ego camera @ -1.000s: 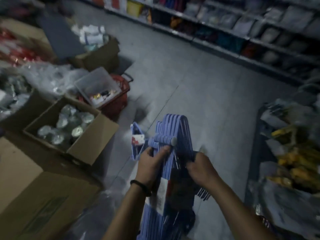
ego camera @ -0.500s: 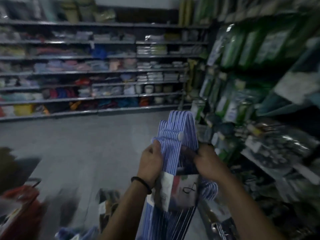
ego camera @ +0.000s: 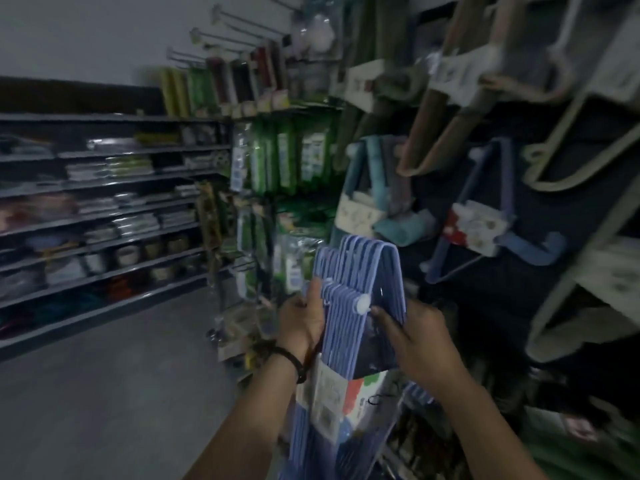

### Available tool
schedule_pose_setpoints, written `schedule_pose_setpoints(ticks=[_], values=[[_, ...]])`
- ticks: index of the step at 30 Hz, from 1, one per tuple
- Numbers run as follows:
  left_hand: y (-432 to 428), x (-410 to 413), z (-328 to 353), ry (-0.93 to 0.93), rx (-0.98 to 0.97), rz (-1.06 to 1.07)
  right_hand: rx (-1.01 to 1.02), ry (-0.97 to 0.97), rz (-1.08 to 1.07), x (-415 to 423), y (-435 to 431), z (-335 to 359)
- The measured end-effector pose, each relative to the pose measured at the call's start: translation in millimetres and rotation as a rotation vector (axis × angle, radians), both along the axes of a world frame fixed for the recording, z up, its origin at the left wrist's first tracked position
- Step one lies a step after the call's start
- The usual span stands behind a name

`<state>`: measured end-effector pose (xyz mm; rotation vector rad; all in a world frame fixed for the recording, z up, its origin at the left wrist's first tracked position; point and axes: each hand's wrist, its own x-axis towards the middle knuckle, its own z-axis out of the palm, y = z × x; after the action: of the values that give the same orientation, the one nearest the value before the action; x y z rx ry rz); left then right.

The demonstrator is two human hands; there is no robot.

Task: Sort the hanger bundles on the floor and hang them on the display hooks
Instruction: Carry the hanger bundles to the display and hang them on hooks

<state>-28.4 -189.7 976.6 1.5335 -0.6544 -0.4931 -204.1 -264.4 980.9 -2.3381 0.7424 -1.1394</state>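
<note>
Shelves (ego camera: 104, 209) are lining the far left. The left hand (ego camera: 300, 319) is gripping the blue hanger bundle (ego camera: 360, 271) by its left edge, holding it upright in front of the display. The right hand (ego camera: 417, 337) is clasping its right side. Hung hangers (ego camera: 485, 220) are dangling beyond, apart from the bundle.

left hand (ego camera: 302, 320): bare; my knuckles and fingers read soft in the dim light, fine detail lost to blur.
left wrist band (ego camera: 294, 362): one thin dark band, cord-like, sitting just below my hand; a thicker lump shows at its lower end, knot or bead, cannot tell which.
left forearm (ego camera: 249, 417): bare from the band down to the frame's lower edge.
right hand (ego camera: 417, 341): bare, fingers and wrist alike.
right forearm (ego camera: 485, 420): bare from wrist down to the frame's lower edge.
</note>
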Motion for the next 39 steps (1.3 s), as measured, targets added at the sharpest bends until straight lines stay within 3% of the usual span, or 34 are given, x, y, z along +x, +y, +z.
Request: schedule_pose_setpoints(ticks=[5,7,11,17,21,25,28,32,39], values=[[-53,-9,8,-0.121,0.021,-0.132,0.228,-0.143,-0.068,-32,-23,23],[-71,-11,14,-0.152,0.005,-0.238,0.242,-0.112,-0.162,-45,-27,39],[-88,-18,37,-0.301,-0.128,-0.442,0.147,-0.014,-0.375,-63,-22,65],[-107,-23,72,-0.256,-0.204,-0.574,0.040,0.085,-0.661,-78,-10,94],[-116,-19,97,-0.212,-0.264,-0.806,-0.023,0.037,-0.702,-94,-4,112],[-119,-27,134,-0.348,-0.299,-0.953,-0.047,0.067,-0.779,-103,4,135],[-123,-34,164,-0.485,-0.331,-1.008,-0.046,0.102,-0.874,-107,11,150],[-130,-47,193,-0.508,-0.349,-1.058,-0.073,0.185,-0.985,-107,11,164],[-136,-46,214,-0.463,-0.402,-1.028,-0.048,0.120,-0.889,-104,-5,165]])
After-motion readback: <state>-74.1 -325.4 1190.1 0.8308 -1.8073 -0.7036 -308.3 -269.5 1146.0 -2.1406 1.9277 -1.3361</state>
